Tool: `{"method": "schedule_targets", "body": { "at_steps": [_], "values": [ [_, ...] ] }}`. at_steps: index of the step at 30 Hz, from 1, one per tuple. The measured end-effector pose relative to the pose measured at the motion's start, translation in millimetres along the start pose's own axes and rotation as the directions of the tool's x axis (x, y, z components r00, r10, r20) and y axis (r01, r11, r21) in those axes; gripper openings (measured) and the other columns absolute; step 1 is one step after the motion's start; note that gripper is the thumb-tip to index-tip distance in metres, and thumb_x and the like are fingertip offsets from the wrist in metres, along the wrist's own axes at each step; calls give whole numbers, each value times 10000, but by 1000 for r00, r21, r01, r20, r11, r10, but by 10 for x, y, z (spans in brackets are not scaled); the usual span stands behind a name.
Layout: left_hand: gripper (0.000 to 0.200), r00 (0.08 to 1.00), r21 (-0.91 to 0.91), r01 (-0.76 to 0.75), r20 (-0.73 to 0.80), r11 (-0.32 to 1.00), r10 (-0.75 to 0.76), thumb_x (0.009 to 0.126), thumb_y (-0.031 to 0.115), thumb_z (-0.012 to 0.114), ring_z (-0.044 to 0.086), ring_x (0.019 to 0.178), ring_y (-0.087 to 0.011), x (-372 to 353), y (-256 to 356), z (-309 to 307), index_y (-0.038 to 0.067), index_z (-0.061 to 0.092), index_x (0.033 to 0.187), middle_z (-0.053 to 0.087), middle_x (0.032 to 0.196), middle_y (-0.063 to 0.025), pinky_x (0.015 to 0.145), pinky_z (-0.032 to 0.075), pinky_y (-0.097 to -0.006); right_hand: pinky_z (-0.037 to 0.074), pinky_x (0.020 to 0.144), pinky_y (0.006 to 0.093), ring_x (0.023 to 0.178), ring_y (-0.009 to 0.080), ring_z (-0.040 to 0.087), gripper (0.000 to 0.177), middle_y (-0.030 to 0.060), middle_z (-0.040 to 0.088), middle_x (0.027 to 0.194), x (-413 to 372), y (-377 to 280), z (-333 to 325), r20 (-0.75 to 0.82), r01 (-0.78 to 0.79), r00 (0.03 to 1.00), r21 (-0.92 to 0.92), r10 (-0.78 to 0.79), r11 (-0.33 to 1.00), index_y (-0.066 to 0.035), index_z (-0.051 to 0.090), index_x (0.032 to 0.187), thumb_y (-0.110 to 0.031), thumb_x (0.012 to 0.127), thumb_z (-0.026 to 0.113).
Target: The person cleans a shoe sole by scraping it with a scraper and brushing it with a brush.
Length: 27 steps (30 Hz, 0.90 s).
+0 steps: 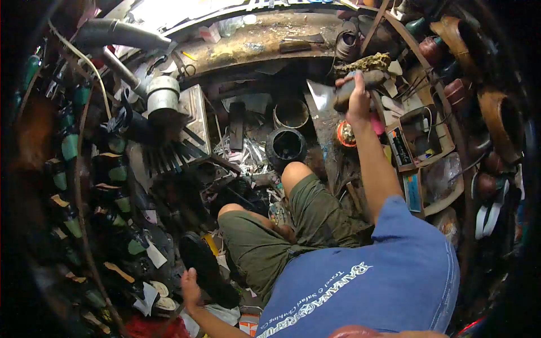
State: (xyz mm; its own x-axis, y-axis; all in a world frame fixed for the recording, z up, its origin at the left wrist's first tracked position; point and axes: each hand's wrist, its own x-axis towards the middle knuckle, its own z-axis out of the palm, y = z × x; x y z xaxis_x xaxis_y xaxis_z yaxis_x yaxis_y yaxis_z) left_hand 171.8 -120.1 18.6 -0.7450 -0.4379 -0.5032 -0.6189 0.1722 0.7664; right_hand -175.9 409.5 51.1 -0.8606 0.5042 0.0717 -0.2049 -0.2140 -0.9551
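Long wooden worktop (253, 56) curves across the far side from you, lit bright; your shorts (259, 231) & knees sit mid-view, facing it; on your L, rows of dark shoes (70, 217) run down the side, some w/ pale green soles; more brown & maroon footwear (501, 127) hangs on your far R.

Nearer in, a grey pipe (127, 35) juts in at upper L, above a metal box (194, 115); an open carton (434, 155) w/ small bits in it sits R of your R forearm, w/ a blue box (412, 191) just below; b/w metal box & your R arm, a black pot (275, 151) stands in front of a round tin (279, 121), scraps heaped to its L.

Your R hand (357, 104) is raised near the worktop's R end; grip closed round a dark lump (344, 102), exact kind unclear; an orange-rimmed tub (339, 135) is near, below it; your L hand (190, 290) is low on the L, next to a long black shoe-like thing (205, 267); fingers partly curled, can't tell if that grip pinches anything or touches it.

Smallest: scissors (189, 69) & a yellow pencil (189, 55) lie at the worktop's L part.
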Motion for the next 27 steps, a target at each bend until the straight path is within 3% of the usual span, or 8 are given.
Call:
{"method": "schedule_targets", "body": {
  "at_steps": [3, 7, 8, 15, 17, 20, 25, 27],
  "values": [
    [347, 976, -352, 156, 197, 923, -90, 953, 310, 490, 523, 906, -148, -40, 90, 447, -4, 598, 1052, 592, 977, -52, 849, 412, -323, 485, 762, 330, 791, 194, 598, 308, 102, 669, 890, 750, 284, 129, -112, -22, 993, 224, 48, 974, -58, 584, 859, -338, 932, 478],
    [331, 992, -201, 128, 3, 971, -130, 955, 298, 474, 498, 905, -151, 90, 41, 1129, -8, 591, 1004, 573, 938, -51, 842, 393, -307, 515, 693, 319, 781, 185, 614, 195, 57, 646, 871, 1557, 695, 323, -155, -3, 987, 305, 53, 952, -66, 618, 808, -241, 881, 573],
    [360, 995, 83, 100, -19, 992, -99, 956, 312, 452, 500, 891, -161, 72, 242, 1173, -23, 580, 994, 569, 931, -59, 835, 395, -307, 517, 670, 318, 756, 170, 613, 166, 28, 625, 837, 1555, 659, 459, -183, -16, 979, 377, 92, 926, -89, 631, 784, -239, 851, 612],
    [368, 983, 3, 171, -75, 985, -170, 936, 314, 451, 505, 826, -157, 207, 393, 1329, -29, 584, 954, 569, 897, -59, 780, 410, -300, 467, 776, 310, 819, 168, 586, 81, 42, 637, 823, 1510, 1194, 624, -182, 39, 983, 202, -2, 979, -38, 645, 798, -63, 724, 669],
    [354, 983, -81, 171, -50, 982, -175, 931, 304, 453, 505, 802, -152, 204, 431, 1351, -23, 589, 938, 568, 864, -45, 762, 410, -292, 488, 714, 348, 755, 159, 603, 120, 43, 626, 854, 1684, 1381, 522, -426, -3, 896, 277, 125, 961, -52, 667, 798, -138, 720, 695],
    [348, 984, -63, 164, -52, 984, -168, 930, 301, 461, 512, 798, -154, 259, 318, 1309, -22, 590, 932, 577, 853, -44, 757, 411, -291, 441, 806, 293, 823, 147, 576, 170, 23, 612, 868, 1534, 1333, 735, -277, -207, 925, 211, 261, 955, -34, 636, 775, -150, 684, 719],
    [386, 985, 14, 166, -54, 986, -165, 928, 322, 484, 528, 835, -165, 243, 415, 1350, -42, 595, 994, 597, 912, -72, 773, 418, -300, 446, 805, 316, 867, 141, 565, 125, 10, 618, 898, 1567, 1184, 664, -444, 13, 884, 332, 144, 943, -33, 670, 816, -79, 701, 692],
    [406, 987, 135, 152, -76, 979, -143, 926, 330, 493, 532, 853, -168, 236, 535, 1399, -51, 594, 1021, 601, 938, -84, 780, 420, -304, 460, 776, 313, 828, 156, 576, 133, 3, 613, 876, 1457, 1177, 818, -352, -102, 930, 24, 104, 994, -27, 672, 821, -121, 728, 680]
  ]
}}
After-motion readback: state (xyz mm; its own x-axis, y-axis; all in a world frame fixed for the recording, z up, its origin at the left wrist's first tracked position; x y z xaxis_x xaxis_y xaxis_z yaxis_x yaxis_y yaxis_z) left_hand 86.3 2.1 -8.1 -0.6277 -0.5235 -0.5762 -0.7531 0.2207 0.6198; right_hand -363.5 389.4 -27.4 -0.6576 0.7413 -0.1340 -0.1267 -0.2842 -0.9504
